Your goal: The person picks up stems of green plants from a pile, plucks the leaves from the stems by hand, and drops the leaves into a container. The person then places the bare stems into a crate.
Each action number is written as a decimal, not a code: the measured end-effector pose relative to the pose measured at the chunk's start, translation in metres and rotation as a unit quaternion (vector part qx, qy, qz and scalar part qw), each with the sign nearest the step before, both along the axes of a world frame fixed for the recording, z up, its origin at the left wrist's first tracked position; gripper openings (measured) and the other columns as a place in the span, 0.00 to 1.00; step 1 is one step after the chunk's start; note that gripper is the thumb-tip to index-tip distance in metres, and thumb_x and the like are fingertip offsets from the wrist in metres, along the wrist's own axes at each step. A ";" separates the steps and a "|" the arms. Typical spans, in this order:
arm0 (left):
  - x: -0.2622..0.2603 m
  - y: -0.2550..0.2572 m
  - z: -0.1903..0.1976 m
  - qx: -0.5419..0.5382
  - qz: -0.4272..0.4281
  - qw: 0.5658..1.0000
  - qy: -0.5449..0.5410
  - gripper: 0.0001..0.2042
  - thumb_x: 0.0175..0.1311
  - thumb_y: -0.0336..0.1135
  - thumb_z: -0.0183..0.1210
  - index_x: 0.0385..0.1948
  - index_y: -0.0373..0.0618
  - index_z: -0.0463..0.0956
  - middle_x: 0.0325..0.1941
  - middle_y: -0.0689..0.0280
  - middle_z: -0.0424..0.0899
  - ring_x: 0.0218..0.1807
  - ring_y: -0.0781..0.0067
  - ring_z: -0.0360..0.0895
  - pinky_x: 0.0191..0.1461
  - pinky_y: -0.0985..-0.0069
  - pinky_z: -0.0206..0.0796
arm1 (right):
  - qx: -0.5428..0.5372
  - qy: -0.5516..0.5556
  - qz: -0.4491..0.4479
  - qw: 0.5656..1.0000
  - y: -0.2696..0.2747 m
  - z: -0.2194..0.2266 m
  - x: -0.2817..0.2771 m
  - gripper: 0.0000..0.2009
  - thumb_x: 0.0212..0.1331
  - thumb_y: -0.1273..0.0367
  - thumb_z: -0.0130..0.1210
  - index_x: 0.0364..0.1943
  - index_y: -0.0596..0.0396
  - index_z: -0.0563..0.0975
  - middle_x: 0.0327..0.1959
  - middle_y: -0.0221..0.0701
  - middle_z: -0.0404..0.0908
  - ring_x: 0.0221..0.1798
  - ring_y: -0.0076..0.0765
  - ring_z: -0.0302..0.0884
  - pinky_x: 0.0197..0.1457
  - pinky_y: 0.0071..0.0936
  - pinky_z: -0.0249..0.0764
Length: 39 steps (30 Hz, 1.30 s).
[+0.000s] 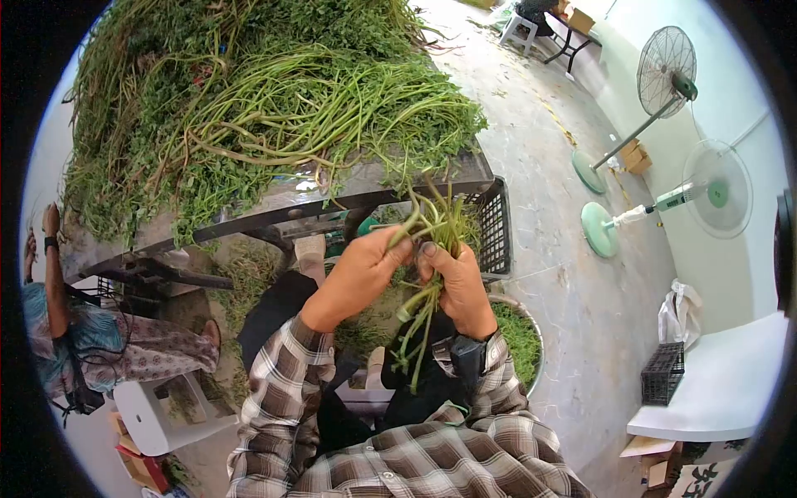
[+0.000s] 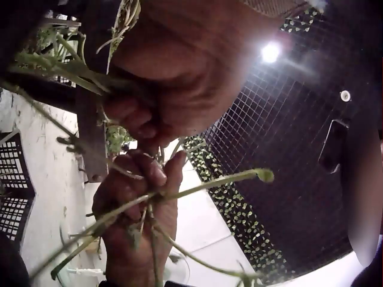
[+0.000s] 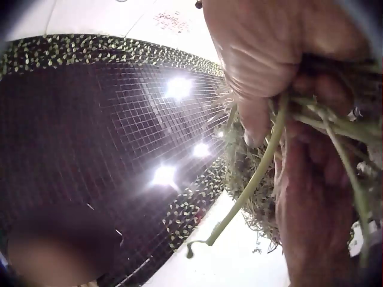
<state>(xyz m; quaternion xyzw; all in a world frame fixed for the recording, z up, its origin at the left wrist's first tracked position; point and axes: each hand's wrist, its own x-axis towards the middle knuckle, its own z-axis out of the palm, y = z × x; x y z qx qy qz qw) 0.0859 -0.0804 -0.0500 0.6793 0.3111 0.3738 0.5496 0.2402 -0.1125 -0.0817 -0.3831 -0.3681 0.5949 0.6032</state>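
Before the chest, my right hand (image 1: 463, 290) grips a small bunch of green leafy stems (image 1: 423, 311), which stick out above and below the fist. Close on its left, my left hand (image 1: 357, 274) pinches stems from the same bunch between thumb and curled fingers. In the left wrist view a thin stem (image 2: 209, 182) crosses in front of the right hand (image 2: 140, 230). A thicker stem (image 3: 254, 182) with a bent tip hangs past the right hand's thumb in the right wrist view. The palms hide part of the bunch.
A large heap of greens (image 1: 332, 100) covers the table (image 1: 365, 178) ahead. A black crate (image 1: 496, 228) and a round basin of greens (image 1: 516, 344) stand at the right. Two fans (image 1: 599, 228) stand farther right. Another person (image 1: 83, 332) is at the left beside a white stool (image 1: 162, 411).
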 end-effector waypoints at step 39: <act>-0.035 0.020 -0.005 0.065 0.076 0.993 0.067 0.11 0.62 0.35 0.54 0.38 0.36 0.78 0.36 0.63 0.77 0.38 0.75 0.73 0.43 0.76 0.65 | 0.057 0.275 0.027 0.959 -0.012 0.005 0.049 0.12 0.64 0.60 0.43 0.25 0.49 0.65 0.14 0.17 0.56 0.16 0.14 0.50 0.16 0.16 0.47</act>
